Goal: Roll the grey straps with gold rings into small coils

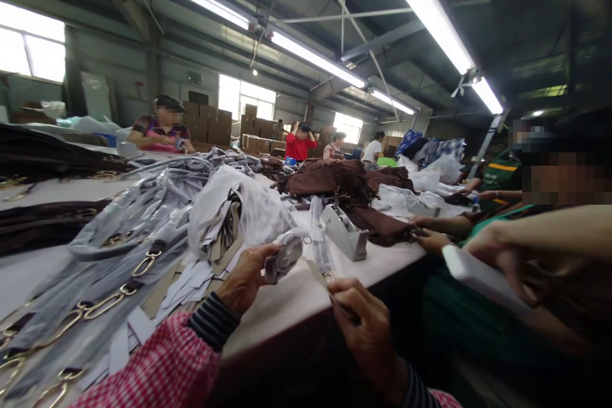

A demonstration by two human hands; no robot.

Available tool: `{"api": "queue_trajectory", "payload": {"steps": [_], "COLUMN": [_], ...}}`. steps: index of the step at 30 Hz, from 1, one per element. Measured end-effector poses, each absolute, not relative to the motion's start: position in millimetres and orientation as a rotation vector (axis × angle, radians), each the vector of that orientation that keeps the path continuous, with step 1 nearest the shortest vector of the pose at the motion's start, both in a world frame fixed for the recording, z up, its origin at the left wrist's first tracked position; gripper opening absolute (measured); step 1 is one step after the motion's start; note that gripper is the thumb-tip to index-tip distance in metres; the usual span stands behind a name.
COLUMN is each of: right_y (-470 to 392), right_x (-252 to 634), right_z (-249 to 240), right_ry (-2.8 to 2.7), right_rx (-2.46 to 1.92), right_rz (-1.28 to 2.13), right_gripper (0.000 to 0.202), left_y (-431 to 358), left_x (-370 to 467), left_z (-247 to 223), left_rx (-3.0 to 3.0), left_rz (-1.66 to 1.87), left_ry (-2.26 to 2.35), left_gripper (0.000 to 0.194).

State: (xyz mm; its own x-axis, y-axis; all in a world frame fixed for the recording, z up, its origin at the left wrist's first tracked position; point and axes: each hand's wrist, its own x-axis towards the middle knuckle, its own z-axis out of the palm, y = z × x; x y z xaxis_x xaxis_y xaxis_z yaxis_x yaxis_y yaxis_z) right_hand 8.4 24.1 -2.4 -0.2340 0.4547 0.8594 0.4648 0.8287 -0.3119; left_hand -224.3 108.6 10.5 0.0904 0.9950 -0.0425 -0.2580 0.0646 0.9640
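Observation:
My left hand [246, 277] is closed round a coiled strap [284, 258] in clear plastic, held just above the table. My right hand [363, 325], near the table's front edge, pinches a narrow tan card strip [315, 273]; whether anything else is in its fingers is hidden. Close to those fingertips shows a gold metal ring [327, 277], by the end of a plastic-wrapped strap [316, 226] on the table. Behind the coil stands a grey tape dispenser [347, 236]. White and tan card strips [189, 284] lie left of my left hand.
A plastic bag [261, 207] of card strips stands behind my left hand. Plastic-wrapped grey straps with gold clasps [102, 306] cover the left side. Brown bags [329, 178] are piled further back. On the right, a co-worker's hand holds a white object [478, 274]. Other people sit around the table.

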Motion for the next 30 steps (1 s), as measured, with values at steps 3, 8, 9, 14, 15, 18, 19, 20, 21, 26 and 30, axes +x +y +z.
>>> {"api": "queue_trajectory", "payload": {"steps": [3,8,9,14,15,18,19,20,21,26,30], "right_y": [25,41,44,54,55,58,61,65,70,99,110], "right_x": [9,1,-1,-12,-14,-20,-22,-24,-26,-36,-33], "right_z": [-11,-7,-7,-6,-7,-11,-13,-17,-20,-37,-28], "right_ry": [-1.983,-2.041,-2.053,-2.099,-2.099,-2.089,-2.089,-2.093,-2.101,-2.242,-2.352], "right_rx": [-0.606,-0.548,-0.534,-0.475,-0.478,-0.537,-0.567,-0.601,-0.634,-0.795,-0.854], "right_rz": [-0.146,-0.255,-0.282,-0.382,-0.384,-0.396,-0.405,-0.407,-0.398,-0.128,0.192], "right_gripper": [0.023,0.024,0.024,0.023,0.023,0.024,0.025,0.024,0.021,0.012,0.006], "left_y": [94,71,69,64,63,66,68,71,75,94,99], "left_x": [-223,-217,-215,-209,-210,-215,-218,-221,-224,-237,-242], "left_z": [21,30,31,33,33,29,24,19,12,-24,-33], "left_rx": [0.979,1.041,1.060,1.177,1.227,1.521,1.652,1.781,1.896,2.341,2.491], "left_rz": [1.193,1.135,1.125,1.087,1.102,1.171,1.194,1.212,1.224,1.105,0.996], "left_ry": [0.929,0.892,0.893,0.921,0.948,1.127,1.214,1.292,1.358,1.344,1.233], "left_gripper": [0.047,0.042,0.041,0.039,0.038,0.033,0.031,0.028,0.025,0.020,0.021]}}
